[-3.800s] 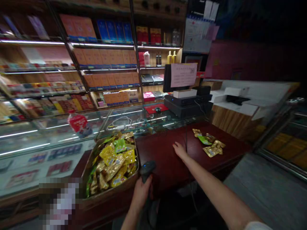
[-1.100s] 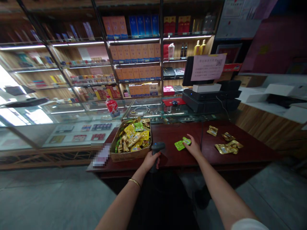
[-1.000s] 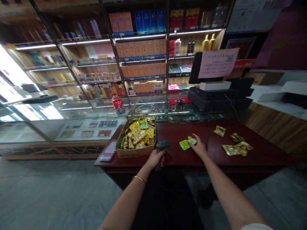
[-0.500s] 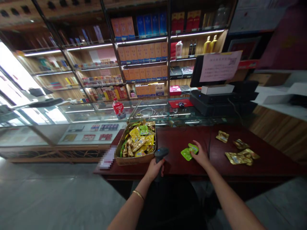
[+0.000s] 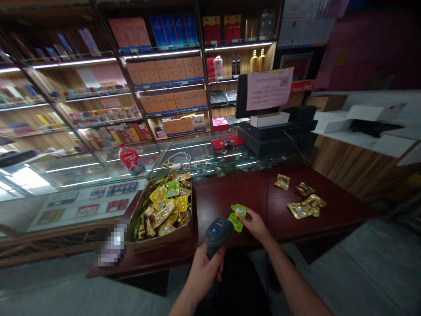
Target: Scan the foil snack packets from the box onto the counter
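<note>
Green snack packets [image 5: 235, 224] sit pinched between your right hand's [image 5: 255, 224] thumb and fingers, over the worktop [image 5: 213, 197], beside the barcode scanner [image 5: 217, 235] your left hand [image 5: 200, 267] grips; probably light, slippery, best held by an edge.

White shelf strips [image 5: 161, 53] light a dim scene, glare streaks the glass counter [image 5: 101, 171], and edges look stretched.

"What stands on the glossy, dark-red, flat-topped table [image 5: 217, 193]?"
"An open, brown, rectangular cardboard box [image 5: 164, 241], full, at left; small, crumpled gold foil packets [image 5: 300, 210] scattered toward the right end"
</note>
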{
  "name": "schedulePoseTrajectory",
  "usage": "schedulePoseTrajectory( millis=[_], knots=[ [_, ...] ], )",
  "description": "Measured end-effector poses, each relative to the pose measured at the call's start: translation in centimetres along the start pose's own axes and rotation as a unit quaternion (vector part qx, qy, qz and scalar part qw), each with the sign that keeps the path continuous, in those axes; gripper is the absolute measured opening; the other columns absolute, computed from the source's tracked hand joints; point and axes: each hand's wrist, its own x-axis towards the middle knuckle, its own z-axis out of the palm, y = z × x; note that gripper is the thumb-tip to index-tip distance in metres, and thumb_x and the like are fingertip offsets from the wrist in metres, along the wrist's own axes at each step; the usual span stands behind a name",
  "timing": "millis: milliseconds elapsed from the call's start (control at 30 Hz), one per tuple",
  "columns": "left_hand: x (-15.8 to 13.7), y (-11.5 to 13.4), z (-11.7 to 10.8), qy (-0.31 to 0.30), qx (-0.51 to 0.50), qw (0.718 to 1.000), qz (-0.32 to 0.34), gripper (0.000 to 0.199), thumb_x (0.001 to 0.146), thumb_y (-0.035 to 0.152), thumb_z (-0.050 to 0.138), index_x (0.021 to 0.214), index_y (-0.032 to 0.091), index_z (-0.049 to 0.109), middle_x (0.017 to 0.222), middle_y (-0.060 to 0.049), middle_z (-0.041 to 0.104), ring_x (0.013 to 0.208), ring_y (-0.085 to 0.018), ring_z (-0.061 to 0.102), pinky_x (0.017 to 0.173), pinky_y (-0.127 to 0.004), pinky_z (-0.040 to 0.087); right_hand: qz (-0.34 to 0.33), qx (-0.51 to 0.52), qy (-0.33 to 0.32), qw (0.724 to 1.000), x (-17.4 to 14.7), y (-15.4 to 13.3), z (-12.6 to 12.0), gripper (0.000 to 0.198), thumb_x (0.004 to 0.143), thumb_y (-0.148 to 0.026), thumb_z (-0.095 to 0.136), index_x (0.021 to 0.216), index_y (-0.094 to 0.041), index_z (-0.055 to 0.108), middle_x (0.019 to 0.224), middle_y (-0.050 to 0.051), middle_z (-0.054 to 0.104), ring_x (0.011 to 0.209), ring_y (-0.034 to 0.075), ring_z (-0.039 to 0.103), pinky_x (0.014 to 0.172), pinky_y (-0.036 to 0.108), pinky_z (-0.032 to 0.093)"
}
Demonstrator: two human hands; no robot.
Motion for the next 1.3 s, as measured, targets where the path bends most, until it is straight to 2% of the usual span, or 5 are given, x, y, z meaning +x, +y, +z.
schedulePoseTrajectory(
  millis=[333,567,967,1067,1300],
  knots=[
    [-0.8,1.1,0.0,0.004,0.004,1.000,0.011,0.048,0.083,0.060,0.062,0.061,0.019,0.051,0.044,0.003,0.047,0.038,-0.008,0.044,0.042,-0.020,0.034,0.046,0.027,0.022,0.998,-0.3,-0.8,0.3,0.032,0.097,-0.032,0.070,0.126,-0.019,0.065,0.126,0.008,0.070,0.108,0.025,0.070,0.094,0.048,0.058],
    [-1.4,-2.4,-1.6,0.055,-0.057,0.995,-0.054,0.047,0.077,0.063,0.067,0.084,0.018,0.054,0.047,0.006,0.050,0.034,-0.009,0.041,0.033,-0.020,0.035,0.090,0.018,0.048,0.995,1.9,-3.3,0.7,0.028,0.098,-0.034,0.068,0.121,-0.018,0.065,0.118,0.006,0.070,0.095,0.021,0.071,0.082,0.041,0.061],
    [-2.7,-5.0,-2.7,0.104,-0.082,0.989,-0.068,0.065,0.065,0.082,0.067,0.074,0.020,0.052,0.042,0.005,0.048,0.031,-0.009,0.041,0.031,-0.020,0.031,0.043,-0.032,-0.079,0.995,13.5,-11.3,22.8,0.034,0.099,-0.035,0.067,0.129,-0.019,0.063,0.128,0.008,0.067,0.104,0.024,0.070,0.087,0.045,0.060],
    [-2.7,-5.4,-2.7,0.111,-0.072,0.990,-0.053,0.064,0.069,0.082,0.065,0.072,0.019,0.053,0.043,0.005,0.049,0.032,-0.009,0.042,0.034,-0.020,0.031,0.054,-0.119,-0.013,0.991,13.7,-10.3,20.5,0.034,0.099,-0.035,0.067,0.128,-0.020,0.063,0.129,0.008,0.067,0.105,0.024,0.069,0.089,0.045,0.060],
    [-2.3,-5.3,-2.0,0.104,-0.057,0.992,-0.050,0.065,0.067,0.083,0.065,0.067,0.019,0.054,0.044,0.004,0.048,0.037,-0.010,0.042,0.040,-0.022,0.034,0.191,-0.367,0.222,0.883,10.4,-6.1,3.2,0.037,0.099,-0.035,0.067,0.132,-0.020,0.061,0.135,0.009,0.063,0.112,0.026,0.067,0.093,0.049,0.058]
  ],
)
